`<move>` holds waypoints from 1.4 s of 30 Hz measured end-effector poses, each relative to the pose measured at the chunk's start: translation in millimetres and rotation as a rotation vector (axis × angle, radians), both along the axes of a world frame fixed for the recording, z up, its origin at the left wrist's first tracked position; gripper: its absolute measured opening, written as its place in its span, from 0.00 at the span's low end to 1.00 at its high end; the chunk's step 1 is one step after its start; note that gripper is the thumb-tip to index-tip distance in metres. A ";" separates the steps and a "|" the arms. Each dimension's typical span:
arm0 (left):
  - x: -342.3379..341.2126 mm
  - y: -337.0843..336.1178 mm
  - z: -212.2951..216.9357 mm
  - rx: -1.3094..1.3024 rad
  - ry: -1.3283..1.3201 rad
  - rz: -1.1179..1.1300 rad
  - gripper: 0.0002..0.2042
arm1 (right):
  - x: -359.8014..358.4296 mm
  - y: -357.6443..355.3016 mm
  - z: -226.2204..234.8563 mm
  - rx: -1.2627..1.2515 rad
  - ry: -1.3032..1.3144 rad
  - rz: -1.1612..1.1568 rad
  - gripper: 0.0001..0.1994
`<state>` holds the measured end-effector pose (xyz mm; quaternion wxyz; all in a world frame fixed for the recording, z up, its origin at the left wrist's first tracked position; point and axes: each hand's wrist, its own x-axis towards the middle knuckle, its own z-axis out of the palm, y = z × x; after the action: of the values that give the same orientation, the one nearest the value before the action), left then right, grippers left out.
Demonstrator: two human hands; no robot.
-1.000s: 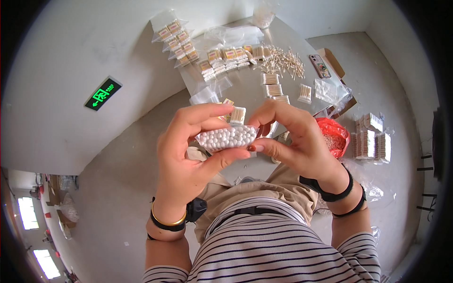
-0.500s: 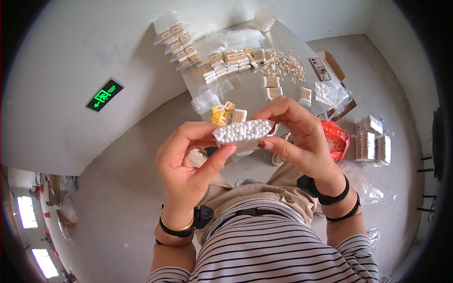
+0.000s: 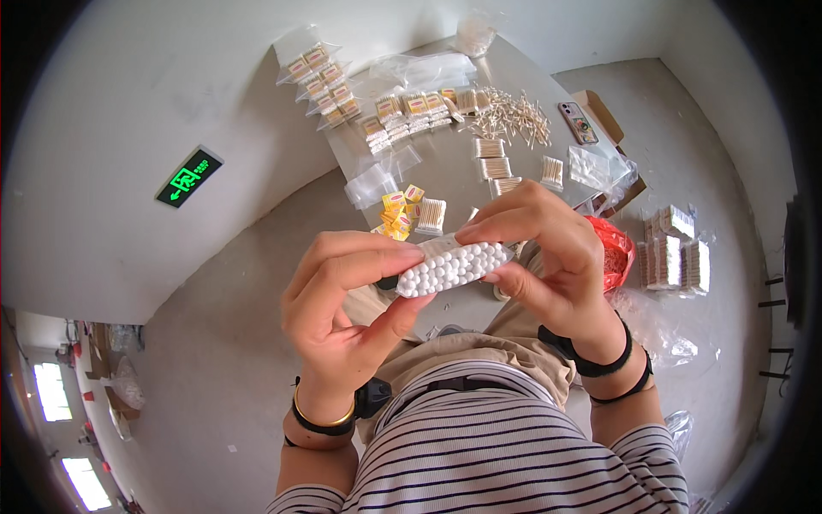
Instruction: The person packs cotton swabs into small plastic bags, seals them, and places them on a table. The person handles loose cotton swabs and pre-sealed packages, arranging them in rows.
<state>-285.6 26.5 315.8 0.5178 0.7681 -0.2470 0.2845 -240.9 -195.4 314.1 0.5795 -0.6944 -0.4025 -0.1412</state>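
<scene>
Both hands hold a flat bundle of cotton swabs (image 3: 451,267), its white tips facing me, close in front of my chest. My left hand (image 3: 342,313) pinches the bundle's left end between thumb and fingers. My right hand (image 3: 539,248) grips the right end, fingers curled over the top. Below the bundle is a small grey table (image 3: 454,184) with yellow labels (image 3: 398,210), more swab bundles (image 3: 432,214) and loose swabs (image 3: 509,116).
Rows of packed swab bags (image 3: 321,77) and empty clear bags (image 3: 377,176) lie on the table's left and far side. A phone (image 3: 578,122) lies at its right edge. A red bag (image 3: 612,248) and stacked swab packs (image 3: 676,248) sit on the floor at right.
The bundle has come up a little and turned more level, and my fingers have shifted along its ends. The yellow labels behind it are now uncovered.
</scene>
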 end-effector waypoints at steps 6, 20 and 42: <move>-0.8 -0.3 0.1 0.019 -0.010 -0.008 0.15 | -3.8 1.8 -1.9 -0.050 -0.038 -0.059 0.17; 2.0 3.4 -2.4 -0.010 -0.040 -0.099 0.15 | 1.0 -5.5 -2.0 -0.103 -0.181 -0.052 0.14; 4.8 -9.9 -0.1 -0.372 0.507 -0.326 0.26 | -0.1 1.2 -5.7 -0.144 -0.210 -0.118 0.18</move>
<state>-280.8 16.5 315.7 0.7325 0.6571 -0.1738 0.0383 -241.0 -194.2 308.4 0.4736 -0.7380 -0.4286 -0.2176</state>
